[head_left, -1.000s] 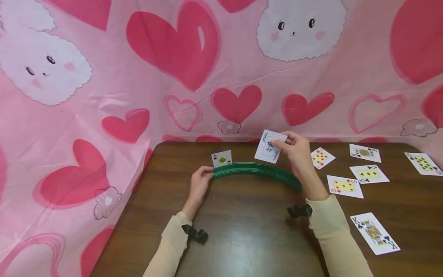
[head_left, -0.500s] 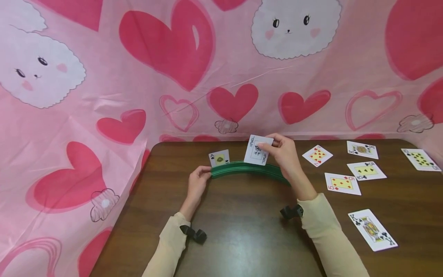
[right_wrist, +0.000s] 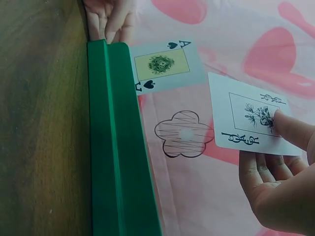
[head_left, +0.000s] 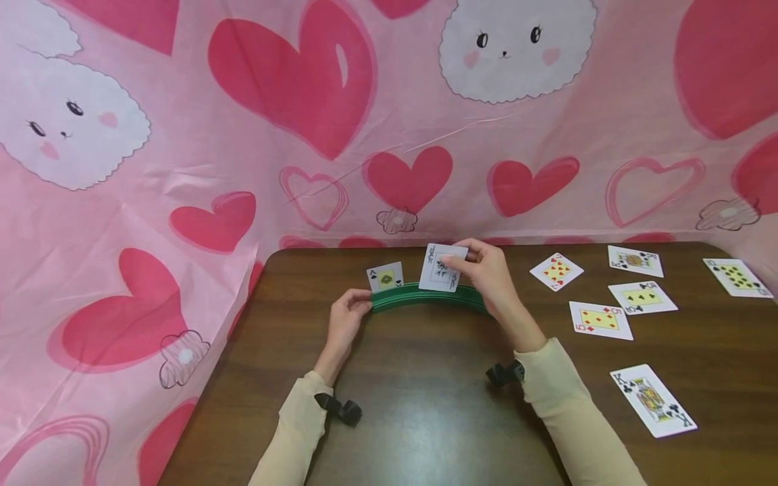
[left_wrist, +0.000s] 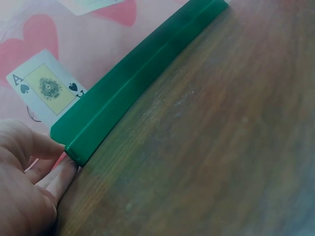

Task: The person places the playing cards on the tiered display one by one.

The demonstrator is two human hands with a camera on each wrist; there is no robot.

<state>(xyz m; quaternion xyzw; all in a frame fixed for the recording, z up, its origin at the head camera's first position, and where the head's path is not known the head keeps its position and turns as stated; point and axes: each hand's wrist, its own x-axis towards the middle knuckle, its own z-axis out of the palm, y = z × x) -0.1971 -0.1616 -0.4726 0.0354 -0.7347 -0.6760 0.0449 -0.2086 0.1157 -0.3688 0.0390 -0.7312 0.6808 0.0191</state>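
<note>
A curved green card holder [head_left: 401, 297] lies on the brown table, its right part hidden behind the right hand in the head view. My left hand [head_left: 348, 320] pinches the holder's left end between thumb and fingers. Near that end an ace of spades [left_wrist: 48, 88] stands slightly tilted in the holder. My right hand [head_left: 495, 277] grips a joker card [right_wrist: 251, 115], thumb on its face and fingers behind. In the right wrist view the joker is apart from the holder, to the right of the ace.
Loose playing cards lie face up on the right: a seven of hearts [head_left: 556, 271], a five of diamonds [head_left: 600, 320], a king of clubs [head_left: 653, 400] and several others. A pink cloth with hearts [head_left: 407, 179] hangs behind the table [head_left: 413, 418].
My right hand has carried the joker leftward and a little down, over the holder's middle and closer to the ace. The left hand stays on the holder's end. The head view has shifted slightly.
</note>
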